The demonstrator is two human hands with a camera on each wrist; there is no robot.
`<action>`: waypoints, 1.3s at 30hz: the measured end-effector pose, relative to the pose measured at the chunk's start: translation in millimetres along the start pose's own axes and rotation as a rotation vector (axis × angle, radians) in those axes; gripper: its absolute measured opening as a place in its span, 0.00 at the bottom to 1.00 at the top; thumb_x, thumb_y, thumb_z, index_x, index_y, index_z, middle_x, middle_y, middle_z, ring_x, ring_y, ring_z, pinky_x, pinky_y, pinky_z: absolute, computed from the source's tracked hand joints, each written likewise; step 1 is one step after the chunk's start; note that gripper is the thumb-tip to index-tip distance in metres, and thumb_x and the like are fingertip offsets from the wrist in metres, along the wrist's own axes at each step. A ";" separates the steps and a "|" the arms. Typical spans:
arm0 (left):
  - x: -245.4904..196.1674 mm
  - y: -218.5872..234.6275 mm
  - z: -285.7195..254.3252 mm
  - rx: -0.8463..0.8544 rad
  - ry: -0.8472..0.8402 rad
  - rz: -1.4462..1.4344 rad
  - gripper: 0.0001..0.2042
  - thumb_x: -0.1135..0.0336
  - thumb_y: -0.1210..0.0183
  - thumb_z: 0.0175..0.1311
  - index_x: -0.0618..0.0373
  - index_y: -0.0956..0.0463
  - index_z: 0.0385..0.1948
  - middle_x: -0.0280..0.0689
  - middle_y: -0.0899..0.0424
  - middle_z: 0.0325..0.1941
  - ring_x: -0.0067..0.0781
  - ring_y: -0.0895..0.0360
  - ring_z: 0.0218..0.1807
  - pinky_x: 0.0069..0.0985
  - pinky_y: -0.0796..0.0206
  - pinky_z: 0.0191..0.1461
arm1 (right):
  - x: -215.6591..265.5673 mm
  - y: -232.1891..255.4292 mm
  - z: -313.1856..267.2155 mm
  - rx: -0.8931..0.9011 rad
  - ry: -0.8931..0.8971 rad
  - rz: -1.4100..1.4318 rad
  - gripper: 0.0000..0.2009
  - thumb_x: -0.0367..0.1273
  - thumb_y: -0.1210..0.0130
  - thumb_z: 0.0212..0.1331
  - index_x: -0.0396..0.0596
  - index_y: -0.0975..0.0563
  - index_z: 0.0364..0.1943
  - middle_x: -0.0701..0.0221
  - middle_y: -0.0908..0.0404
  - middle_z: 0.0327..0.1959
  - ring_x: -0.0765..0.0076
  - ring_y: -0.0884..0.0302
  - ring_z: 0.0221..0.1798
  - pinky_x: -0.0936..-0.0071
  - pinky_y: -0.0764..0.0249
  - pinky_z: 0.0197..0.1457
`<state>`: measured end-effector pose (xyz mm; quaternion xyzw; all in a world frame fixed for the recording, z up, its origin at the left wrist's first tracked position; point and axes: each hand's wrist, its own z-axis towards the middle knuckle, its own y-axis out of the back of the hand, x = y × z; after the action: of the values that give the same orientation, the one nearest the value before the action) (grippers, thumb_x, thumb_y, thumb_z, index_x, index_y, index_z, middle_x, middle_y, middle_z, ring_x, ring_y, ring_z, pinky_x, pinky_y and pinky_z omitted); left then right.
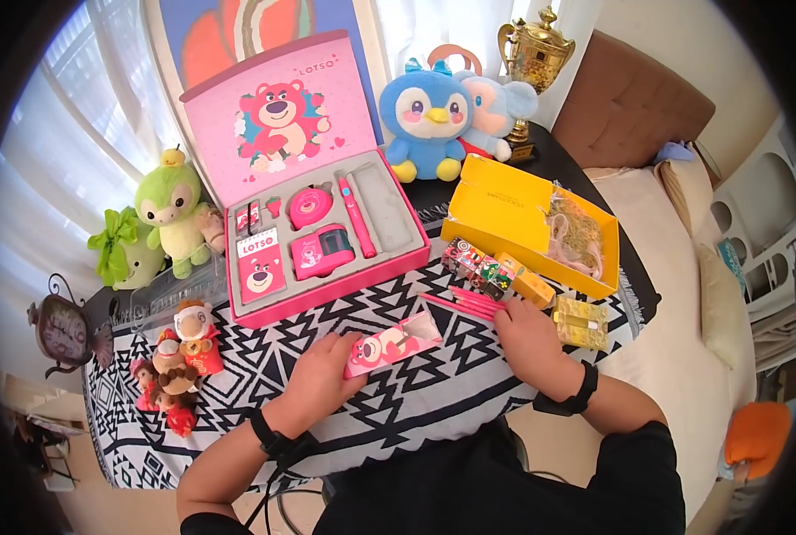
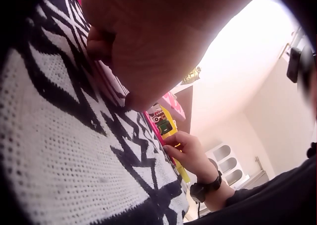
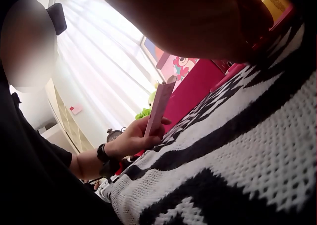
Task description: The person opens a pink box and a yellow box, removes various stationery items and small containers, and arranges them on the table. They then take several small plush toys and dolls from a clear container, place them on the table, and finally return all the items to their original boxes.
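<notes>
Landmark: the open pink gift box (image 1: 327, 214) at the centre of the black-and-white patterned cloth (image 1: 416, 392).

Left hand (image 1: 320, 379): in front of the gift box, toward the person. Its fingers and thumb are curled round the lower end of a flat pink bear-print pouch (image 1: 389, 343). In the right wrist view the pouch (image 3: 159, 106) stands tilted up off the cloth, gripped at its base by the same hand (image 3: 136, 136).

Right hand (image 1: 527, 339): in front of and to the right of the gift box, resting on the cloth. Its fingertips touch the near ends of a bunch of pink pencils (image 1: 465, 301) lying flat on the cloth. The left wrist view shows this hand (image 2: 187, 150) with fingers bent down onto the pencils; whether it pinches 1 of them or merely presses on them, I cannot tell.

Surroundings: just right of the gift box lies a yellow box (image 1: 527, 223), lid open, with pale filling inside. Between that box and the pencils sits a row of small colourful cartons (image 1: 492, 272). A small gold packet (image 1: 581, 321) lies right of the right hand. Behind the gift box to the right sit a blue penguin plush (image 1: 426, 120) and a gold trophy (image 1: 533, 62); left of it, a green plush (image 1: 173, 209).
</notes>
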<state>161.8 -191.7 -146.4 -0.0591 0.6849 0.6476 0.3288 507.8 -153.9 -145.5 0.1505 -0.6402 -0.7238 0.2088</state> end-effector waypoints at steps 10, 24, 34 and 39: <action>-1.8 2.6 -4.8 -0.003 0.013 0.015 0.27 0.67 0.33 0.51 0.62 0.27 0.57 0.48 0.21 0.41 0.53 0.22 0.46 0.42 0.26 0.51 | 0.7 4.9 9.2 -0.087 0.037 0.043 0.08 0.28 0.40 0.52 0.44 0.23 0.37 0.62 0.22 0.35 0.54 0.21 0.39 0.59 0.24 0.39; 1.7 3.7 -6.2 -0.020 0.021 0.012 0.28 0.69 0.32 0.50 0.62 0.27 0.57 0.49 0.22 0.41 0.54 0.22 0.46 0.43 0.27 0.51 | 2.1 40.4 13.9 -0.308 0.135 0.356 0.08 0.25 0.39 0.58 0.45 0.21 0.41 0.63 0.22 0.32 0.52 0.21 0.37 0.56 0.25 0.39; 5.9 0.2 -7.0 -0.017 0.050 0.011 0.29 0.68 0.31 0.50 0.62 0.27 0.57 0.49 0.22 0.42 0.54 0.23 0.47 0.43 0.27 0.52 | 1.1 40.1 17.1 -0.273 0.142 0.336 0.08 0.23 0.39 0.56 0.44 0.20 0.40 0.63 0.22 0.32 0.53 0.21 0.37 0.59 0.24 0.39; 6.7 -0.5 -5.9 -0.031 0.043 0.000 0.29 0.68 0.31 0.50 0.62 0.27 0.57 0.49 0.22 0.43 0.55 0.22 0.47 0.43 0.27 0.52 | -1.9 34.4 18.0 -0.302 0.126 0.338 0.07 0.24 0.39 0.57 0.44 0.21 0.40 0.63 0.22 0.32 0.53 0.21 0.37 0.59 0.24 0.39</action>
<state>154.7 -195.0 -150.6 -0.0781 0.6815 0.6569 0.3130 504.5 -140.6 -109.1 0.0532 -0.5263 -0.7554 0.3867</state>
